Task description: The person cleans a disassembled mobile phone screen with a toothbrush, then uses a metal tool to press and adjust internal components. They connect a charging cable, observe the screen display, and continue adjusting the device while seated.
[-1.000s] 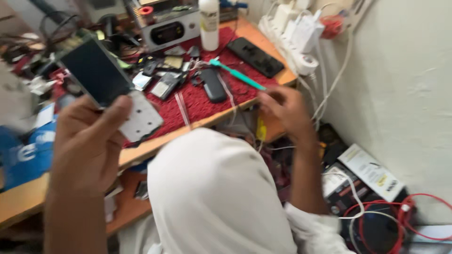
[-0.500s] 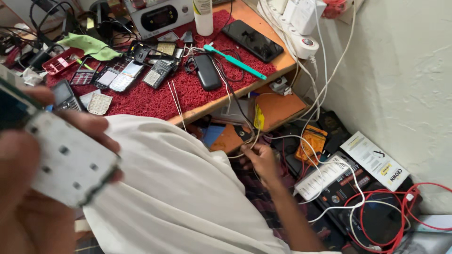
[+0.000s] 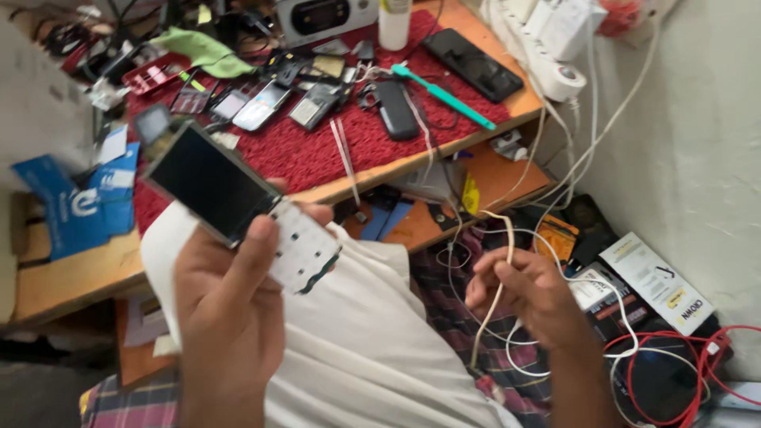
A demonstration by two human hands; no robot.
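At lower left of the frame, my left hand (image 3: 230,317) is gripping a stripped phone assembly (image 3: 238,202), its dark screen tilted toward upper left and its pale keypad board pointing down to the right; my thumb is pressing across the front where screen meets board, the other fingers (image 3: 317,212) wrapping behind. At lower centre-right, my right hand (image 3: 527,293) is pinching a thin white cable (image 3: 501,269) between thumb and fingers, the cable looping up above the knuckles and trailing down past my wrist over my checked lap. Across the top of the frame, the wooden tabletop (image 3: 71,273) is carrying a red mat (image 3: 309,150) crowded with small phones and parts, a black phone (image 3: 472,63) lying at its upper right corner and a teal-handled tool (image 3: 444,97) lying just beside it. A white power strip (image 3: 547,47) is sitting at the tabletop's right end, and red wires (image 3: 674,372) are coiling at lower right by the wall.
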